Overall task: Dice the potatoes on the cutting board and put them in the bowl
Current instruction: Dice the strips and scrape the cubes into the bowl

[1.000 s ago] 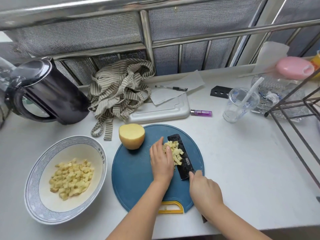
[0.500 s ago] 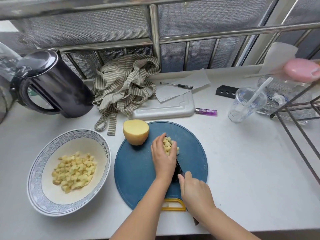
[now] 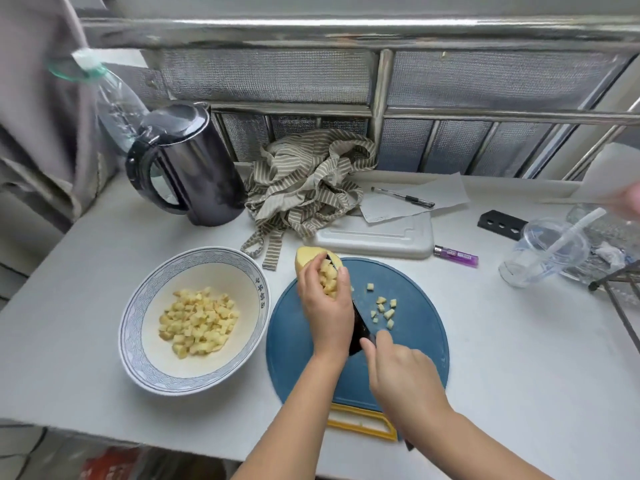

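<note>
On the round blue cutting board (image 3: 408,344) my right hand (image 3: 401,379) grips the handle of a black knife (image 3: 358,327), blade tilted up on edge. My left hand (image 3: 325,306) cups a heap of diced potato (image 3: 329,277) against the blade's flat side, above the board. A few loose cubes (image 3: 382,308) lie on the board to the right of the blade. A potato half (image 3: 306,259) sits at the board's far-left edge, partly hidden behind my left hand. The blue-patterned bowl (image 3: 138,320) to the left holds a pile of potato cubes (image 3: 197,325).
A black kettle (image 3: 194,168) and a plastic bottle (image 3: 114,102) stand at the back left. A striped cloth (image 3: 308,181), white tray (image 3: 377,235), pen on paper (image 3: 403,197) and purple lighter (image 3: 455,256) lie behind the board. A plastic cup (image 3: 543,252) and a wire rack (image 3: 620,292) are at right.
The knife has tipped up on edge and lifted off the board with the dice pressed against it by my left hand, moving left. A few cubes have dropped onto the board.
</note>
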The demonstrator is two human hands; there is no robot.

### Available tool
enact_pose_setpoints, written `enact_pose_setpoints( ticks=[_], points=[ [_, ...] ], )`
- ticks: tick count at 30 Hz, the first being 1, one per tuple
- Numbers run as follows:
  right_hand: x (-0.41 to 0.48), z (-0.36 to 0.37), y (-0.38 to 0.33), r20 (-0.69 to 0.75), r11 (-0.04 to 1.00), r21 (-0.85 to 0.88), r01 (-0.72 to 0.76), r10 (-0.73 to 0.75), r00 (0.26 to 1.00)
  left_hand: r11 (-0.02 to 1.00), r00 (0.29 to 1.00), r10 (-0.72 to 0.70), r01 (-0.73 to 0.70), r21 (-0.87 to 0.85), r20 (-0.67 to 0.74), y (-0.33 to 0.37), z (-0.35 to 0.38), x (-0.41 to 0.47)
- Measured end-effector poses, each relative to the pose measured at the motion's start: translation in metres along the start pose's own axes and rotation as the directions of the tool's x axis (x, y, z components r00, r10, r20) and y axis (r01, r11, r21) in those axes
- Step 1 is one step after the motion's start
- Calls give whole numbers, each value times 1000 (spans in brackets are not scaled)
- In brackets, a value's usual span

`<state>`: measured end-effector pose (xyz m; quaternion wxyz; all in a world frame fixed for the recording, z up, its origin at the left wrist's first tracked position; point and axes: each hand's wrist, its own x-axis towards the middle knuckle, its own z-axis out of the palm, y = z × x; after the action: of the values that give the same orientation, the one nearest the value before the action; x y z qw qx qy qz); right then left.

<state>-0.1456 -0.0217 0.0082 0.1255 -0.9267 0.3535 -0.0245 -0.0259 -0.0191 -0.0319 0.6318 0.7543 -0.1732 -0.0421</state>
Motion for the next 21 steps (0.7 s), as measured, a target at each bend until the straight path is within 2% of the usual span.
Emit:
enact_pose_setpoints(
  ticks=[3, 6, 8, 10, 12, 14, 16, 18, 21],
  points=[
    [19, -10, -32, -25, 996, -24, 84, -85, 996, 998, 992, 55, -55, 1, -112, 18, -37, 29],
    [37, -15, -66, -70, 968, -38, 247, -249, 966, 998, 978, 63, -64, 2, -197, 22, -74, 54],
    [45, -15, -90, -3, 940, 41, 338, -338, 941, 997, 966, 71, -62, 42, -248, 17, -97, 67],
    [53, -13, -109, 111, 937, 110, 332, -344, 932, 990, 952, 86, -48, 135, -294, 2, -117, 79],
    [59, -10, -119, 95, 938, 126, 323, -336, 937, 972, 946, 39, 39, 232, -321, -21, -136, 88],
    [63, -7, -123, 85, 941, 158, 298, -314, 946, 929, 934, -73, 191, 316, -348, -44, -154, 94],
    [67, -5, -122, 71, 947, 149, 285, -297, 952, 893, 909, -150, 294, 341, -389, -55, -167, 97],
    [70, -6, -122, 89, 952, 128, 279, -292, 952, 896, 907, -139, 286, 340, -399, -51, -170, 98],
    [72, 0, -121, 130, 957, 123, 264, -279, 951, 932, 950, -40, 147, 331, -311, -35, -164, 98]
  ],
)
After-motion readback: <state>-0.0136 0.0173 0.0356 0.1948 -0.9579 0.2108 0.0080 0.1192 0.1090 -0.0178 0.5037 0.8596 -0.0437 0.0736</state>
